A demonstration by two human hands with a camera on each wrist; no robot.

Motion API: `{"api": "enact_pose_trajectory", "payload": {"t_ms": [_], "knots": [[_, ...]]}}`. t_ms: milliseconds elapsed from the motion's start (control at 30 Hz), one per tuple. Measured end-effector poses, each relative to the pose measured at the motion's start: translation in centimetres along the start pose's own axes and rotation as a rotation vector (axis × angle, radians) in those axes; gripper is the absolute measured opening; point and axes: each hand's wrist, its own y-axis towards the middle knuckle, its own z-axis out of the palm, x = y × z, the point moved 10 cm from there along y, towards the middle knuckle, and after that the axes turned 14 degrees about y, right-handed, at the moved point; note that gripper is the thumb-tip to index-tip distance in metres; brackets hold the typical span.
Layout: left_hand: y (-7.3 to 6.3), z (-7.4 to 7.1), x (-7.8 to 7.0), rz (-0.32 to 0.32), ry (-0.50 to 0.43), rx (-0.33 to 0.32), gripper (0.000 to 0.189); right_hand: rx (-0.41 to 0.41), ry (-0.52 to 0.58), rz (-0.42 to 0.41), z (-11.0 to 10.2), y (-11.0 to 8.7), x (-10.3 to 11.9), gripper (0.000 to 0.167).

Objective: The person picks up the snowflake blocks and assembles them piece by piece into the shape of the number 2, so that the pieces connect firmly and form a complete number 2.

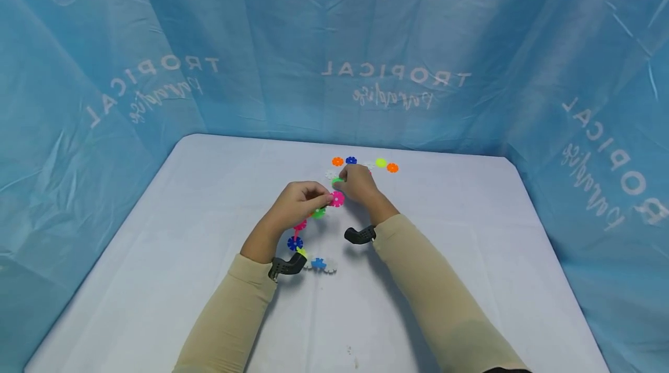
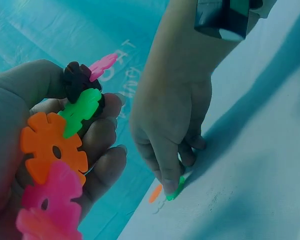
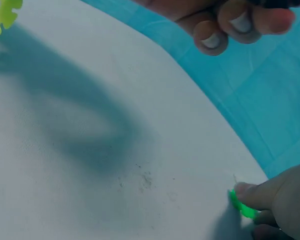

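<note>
My left hand (image 1: 294, 204) pinches a chain of notched plastic snowflake discs near its far end. A pink disc (image 1: 337, 198) tops the chain. Below it, in the left wrist view, follow a black disc (image 2: 79, 82), a green disc (image 2: 81, 112) and an orange disc (image 2: 55, 147) by the palm. The chain hangs toward me past a dark blue disc (image 1: 295, 243) to a light blue disc (image 1: 318, 264) between white ones. Farther forward, my right hand (image 1: 360, 184) pinches a separate green disc (image 3: 243, 206) at the tabletop between thumb and fingers.
Loose discs lie at the table's back: an orange disc (image 1: 337, 161), a dark blue disc (image 1: 351, 160), a yellow disc (image 1: 381, 162), another orange disc (image 1: 392, 168) and white ones partly behind my right hand. Blue curtains (image 1: 313, 42) surround the white table (image 1: 444, 245).
</note>
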Motion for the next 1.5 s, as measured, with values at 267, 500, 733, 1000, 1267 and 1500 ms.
{"api": "enact_pose_trajectory", "payload": {"t_ms": [267,500,733,1000,1267,1500], "knots": [[0.1,-0.1,0.0,0.006,-0.001,-0.002,0.017,0.022,0.003,0.064,0.0,0.1,0.0,0.029],[0.0,0.1,-0.1,-0.003,-0.012,0.019,0.017,-0.028,0.205,0.009,-1.1,-1.5,-0.4,0.02],[0.1,0.6,0.1,-0.023,0.01,0.028,0.018,-0.037,0.583,-0.078,-3.8,-4.5,-1.6,0.015],[0.1,1.0,-0.1,-0.035,0.021,0.051,0.017,0.097,0.734,-0.237,-5.8,-8.9,-0.2,0.012],[0.0,1.3,0.0,-0.038,0.011,0.073,0.019,0.217,0.74,-0.403,-5.8,-11.2,2.5,0.012],[0.0,1.2,-0.3,-0.022,0.015,0.076,0.017,0.181,0.723,-0.462,-6.3,-12.0,3.2,0.015]]}}
